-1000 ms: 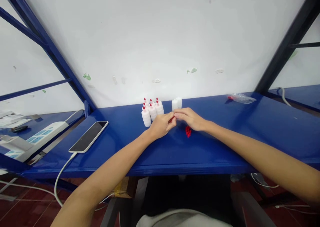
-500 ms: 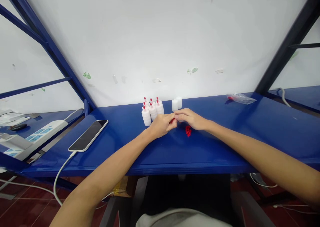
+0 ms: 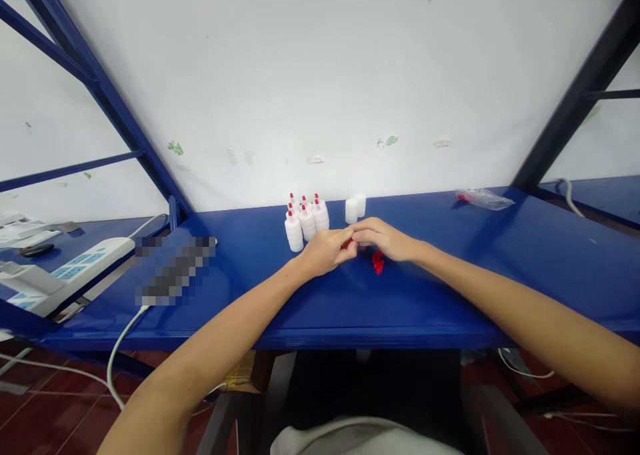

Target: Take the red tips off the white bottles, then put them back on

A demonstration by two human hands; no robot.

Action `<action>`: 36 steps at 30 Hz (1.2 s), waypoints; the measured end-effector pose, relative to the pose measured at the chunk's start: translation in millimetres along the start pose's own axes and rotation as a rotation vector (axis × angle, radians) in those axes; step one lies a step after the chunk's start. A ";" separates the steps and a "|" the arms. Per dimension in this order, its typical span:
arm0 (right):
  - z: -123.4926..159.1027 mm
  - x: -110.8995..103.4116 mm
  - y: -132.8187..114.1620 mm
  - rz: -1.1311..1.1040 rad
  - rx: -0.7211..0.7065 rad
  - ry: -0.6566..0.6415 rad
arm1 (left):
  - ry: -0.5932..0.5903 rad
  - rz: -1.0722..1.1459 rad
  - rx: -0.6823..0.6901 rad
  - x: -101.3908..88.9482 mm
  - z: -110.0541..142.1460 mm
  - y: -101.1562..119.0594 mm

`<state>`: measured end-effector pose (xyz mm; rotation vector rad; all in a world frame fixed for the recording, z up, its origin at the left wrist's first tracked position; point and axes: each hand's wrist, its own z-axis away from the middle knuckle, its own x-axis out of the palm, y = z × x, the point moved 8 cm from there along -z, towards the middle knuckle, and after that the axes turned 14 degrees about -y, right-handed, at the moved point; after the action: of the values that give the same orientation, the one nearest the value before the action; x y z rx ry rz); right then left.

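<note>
Over the blue table my two hands meet, fingertips touching. My left hand is closed, and a small red cap shows between its thumb and fingers. Bent over it, my right hand has its fingers pressed together at the left fingertips; whatever they hold is hidden. A little pile of red caps lies just below my right hand. Behind my left hand stand several white squeeze bottles with red-tipped nozzles, grouped closely. Two white bottles without red tips are upright behind my right hand.
A clear plastic bag with something red in it lies at the back right. A phone, blurred out, is at the left with a white cable. A power strip lies beyond it, near the blue frame post.
The view has shifted very slightly. Both hands stay together in nearly the same pose, and the bottles and cap pile have not moved.
</note>
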<state>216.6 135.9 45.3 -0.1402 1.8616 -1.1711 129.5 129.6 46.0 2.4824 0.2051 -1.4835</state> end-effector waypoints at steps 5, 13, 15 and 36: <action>-2.1 5.0 -1.7 -0.169 -0.054 -0.007 | 0.085 0.002 0.015 -4.3 1.2 0.0; -1.6 2.4 -1.7 -0.106 -0.046 0.019 | 0.032 0.004 0.027 -1.8 0.0 2.5; -0.8 0.3 -2.5 -0.020 -0.021 0.037 | -0.005 0.020 0.012 -0.5 -0.8 2.0; 10.7 -26.7 22.6 0.494 0.307 0.153 | -0.365 0.333 -0.280 -4.2 3.8 -28.0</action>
<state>247.9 154.8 43.2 0.5643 1.6843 -1.1151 117.5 155.5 44.2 1.8815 -0.0619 -1.5986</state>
